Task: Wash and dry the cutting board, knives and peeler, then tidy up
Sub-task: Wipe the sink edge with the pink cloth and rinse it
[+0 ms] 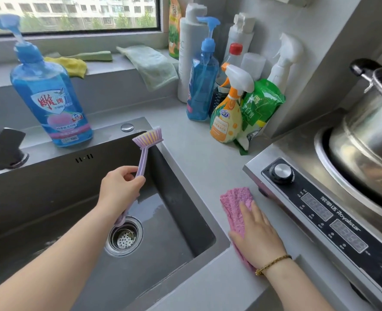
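The induction cooker (pixel 320 212) at the right reads "Royalstar" in white beside Chinese characters. The big blue pump bottle (pixel 51 97) behind the sink (pixel 51 194) carries red Chinese characters on a white shield; the print on the orange spray bottle (pixel 227 118) and the green packet (pixel 261 102) is too small to read. The left hand (pixel 118 187) is curled round the mid-handle of a purple dish brush (pixel 143 157), whose head leans at the sink's far right corner. The right hand (pixel 258 234) lies flat, fingers straight and together, pressing a pink cloth (pixel 235 198) onto the grey counter (pixel 203 158) between sink and cooker.
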The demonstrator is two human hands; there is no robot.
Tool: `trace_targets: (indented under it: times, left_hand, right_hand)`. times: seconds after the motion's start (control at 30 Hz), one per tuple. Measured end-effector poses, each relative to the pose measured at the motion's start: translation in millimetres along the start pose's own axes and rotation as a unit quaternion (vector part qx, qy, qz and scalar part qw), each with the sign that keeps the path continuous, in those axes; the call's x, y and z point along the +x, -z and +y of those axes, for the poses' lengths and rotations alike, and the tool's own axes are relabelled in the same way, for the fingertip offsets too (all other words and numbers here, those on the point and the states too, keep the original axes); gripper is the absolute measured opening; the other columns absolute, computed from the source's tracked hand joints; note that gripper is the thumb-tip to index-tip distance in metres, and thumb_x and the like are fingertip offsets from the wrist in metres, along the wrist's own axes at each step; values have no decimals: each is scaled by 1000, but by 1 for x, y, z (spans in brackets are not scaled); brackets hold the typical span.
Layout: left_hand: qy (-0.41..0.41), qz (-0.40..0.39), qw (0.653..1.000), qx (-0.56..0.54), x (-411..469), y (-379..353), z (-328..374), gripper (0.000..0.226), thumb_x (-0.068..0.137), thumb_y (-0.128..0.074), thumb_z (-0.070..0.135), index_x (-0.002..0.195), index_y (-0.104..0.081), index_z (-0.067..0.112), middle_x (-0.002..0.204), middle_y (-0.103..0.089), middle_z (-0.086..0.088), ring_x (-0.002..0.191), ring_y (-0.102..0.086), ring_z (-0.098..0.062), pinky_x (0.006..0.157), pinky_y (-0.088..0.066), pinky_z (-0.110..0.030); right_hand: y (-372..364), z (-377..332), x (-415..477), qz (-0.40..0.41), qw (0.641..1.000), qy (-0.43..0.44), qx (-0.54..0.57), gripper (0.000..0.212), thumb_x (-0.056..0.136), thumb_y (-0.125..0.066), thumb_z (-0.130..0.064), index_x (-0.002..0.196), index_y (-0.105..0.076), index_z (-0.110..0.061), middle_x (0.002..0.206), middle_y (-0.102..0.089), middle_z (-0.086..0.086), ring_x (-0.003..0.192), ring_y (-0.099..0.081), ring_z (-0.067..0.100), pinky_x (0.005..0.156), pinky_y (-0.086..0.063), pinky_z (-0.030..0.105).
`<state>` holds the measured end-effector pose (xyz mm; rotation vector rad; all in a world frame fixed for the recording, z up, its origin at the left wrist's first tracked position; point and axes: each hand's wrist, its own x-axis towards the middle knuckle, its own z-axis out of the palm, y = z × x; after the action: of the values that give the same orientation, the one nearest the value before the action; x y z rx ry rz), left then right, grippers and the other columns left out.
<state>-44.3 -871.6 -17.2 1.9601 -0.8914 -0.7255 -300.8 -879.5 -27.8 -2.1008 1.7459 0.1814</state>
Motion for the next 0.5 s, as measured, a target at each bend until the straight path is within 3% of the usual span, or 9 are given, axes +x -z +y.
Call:
trace_targets:
  times: [0.17,0.33,0.5]
  left_hand:
    - [13,18,1000,-1,11,5,-10,27,81,-56,8,105,-66,14,78,-64,-8,66,-62,-26,59,-47,-25]
    - [16,24,999,16,25,14,-16,26,78,-59,8,101,-68,17,66,-59,-1,74,-64,-33,76,-54,-40]
    - [16,41,999,9,46,26,-25,23,78,-59,7,93,-66,24,67,-61,-2,66,-62,-27,71,-52,-39]
  right_hand:
    - [1,-15,38,28,994,96,-53,71,83,-16,-50,147,0,-24,156,8,0,144,4,13,115,1,23]
    - [10,-67,118,61,983,160,-66,58,97,-34,-29,148,-9,-16,157,4,3,144,-1,16,116,0,25]
    - [30,-129,216,71,990,121,-28,57,96,-33,-14,148,-10,-18,157,-4,5,143,-11,23,115,-10,29]
